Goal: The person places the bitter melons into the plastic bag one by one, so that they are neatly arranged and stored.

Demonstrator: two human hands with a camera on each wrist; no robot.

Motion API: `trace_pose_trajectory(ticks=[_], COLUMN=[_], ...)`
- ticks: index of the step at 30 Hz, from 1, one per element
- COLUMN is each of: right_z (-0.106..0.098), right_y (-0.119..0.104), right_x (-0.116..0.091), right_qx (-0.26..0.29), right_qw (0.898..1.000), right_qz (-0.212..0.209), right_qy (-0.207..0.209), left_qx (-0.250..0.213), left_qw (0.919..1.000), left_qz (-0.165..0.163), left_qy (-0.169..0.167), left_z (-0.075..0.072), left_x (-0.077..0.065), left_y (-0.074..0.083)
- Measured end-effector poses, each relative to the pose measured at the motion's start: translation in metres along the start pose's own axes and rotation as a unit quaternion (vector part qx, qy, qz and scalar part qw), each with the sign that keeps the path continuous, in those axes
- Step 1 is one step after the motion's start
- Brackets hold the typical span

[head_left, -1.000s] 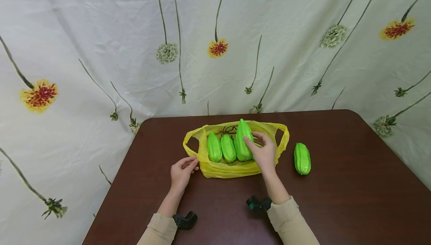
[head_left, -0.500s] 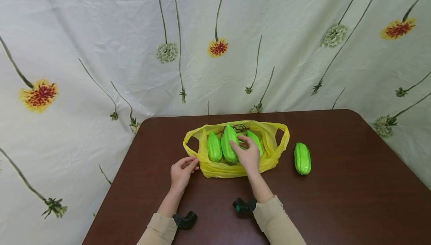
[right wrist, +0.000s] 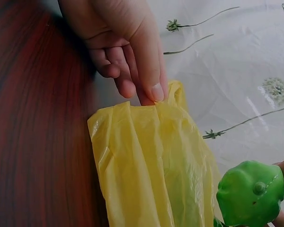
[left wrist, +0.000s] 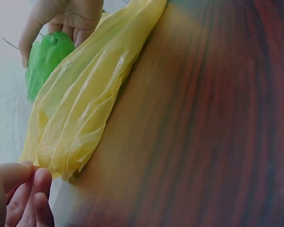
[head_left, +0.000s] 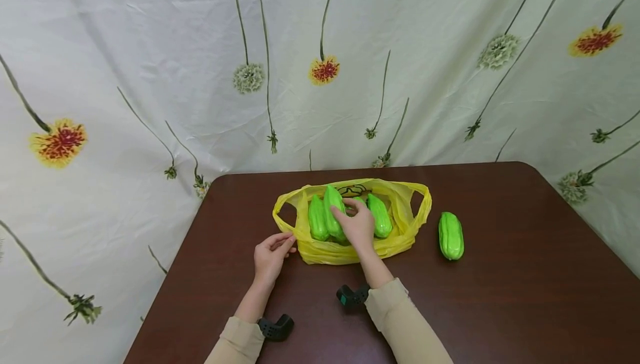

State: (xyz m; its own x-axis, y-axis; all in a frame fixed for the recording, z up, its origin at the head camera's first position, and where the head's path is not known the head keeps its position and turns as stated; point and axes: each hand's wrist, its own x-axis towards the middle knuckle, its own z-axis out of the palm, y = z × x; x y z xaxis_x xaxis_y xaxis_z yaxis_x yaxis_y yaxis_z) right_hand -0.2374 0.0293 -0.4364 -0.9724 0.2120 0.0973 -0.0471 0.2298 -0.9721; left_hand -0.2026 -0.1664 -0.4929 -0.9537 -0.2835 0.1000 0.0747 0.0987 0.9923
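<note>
A yellow plastic carrier bag (head_left: 325, 254) lies on the table with its mouth open upward. My left hand (head_left: 270, 257) pinches the bag's left side near the handle, which shows up close in the left wrist view. Over the open bag, my right hand (head_left: 358, 228) holds a bright green ridged gourd (head_left: 332, 207) between thumb and fingers, stem nub visible in the right wrist view. Beside it in the bag stands another gourd (head_left: 317, 218), overlapped by the held one. A further gourd (head_left: 380, 217) leans at the bag's right side. My right hand hides part of the contents.
One more green gourd (head_left: 451, 236) lies on the dark wooden table (head_left: 525, 275), right of the bag. Behind the table hangs a white flower-print cloth (head_left: 440, 103). The bag's right handle (head_left: 421, 208) stands up in a loop.
My right hand has carried the held gourd leftward across the bag, against the leftmost one. The gourd at the bag's right side has come into view. My left hand has kept its place.
</note>
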Motion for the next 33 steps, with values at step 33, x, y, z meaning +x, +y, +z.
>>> trace_pose_trajectory(ticks=[33], right_z=[-0.003], right_y=[0.001], right_x=[0.002], right_qx=[0.019], right_qw=[1.0], right_qz=[0.021], right_qy=[-0.001], left_qx=[0.004], left_qw=[1.0], left_qz=[0.003], left_qy=[-0.001], left_z=[0.0], left_x=[0.0], left_y=[0.001])
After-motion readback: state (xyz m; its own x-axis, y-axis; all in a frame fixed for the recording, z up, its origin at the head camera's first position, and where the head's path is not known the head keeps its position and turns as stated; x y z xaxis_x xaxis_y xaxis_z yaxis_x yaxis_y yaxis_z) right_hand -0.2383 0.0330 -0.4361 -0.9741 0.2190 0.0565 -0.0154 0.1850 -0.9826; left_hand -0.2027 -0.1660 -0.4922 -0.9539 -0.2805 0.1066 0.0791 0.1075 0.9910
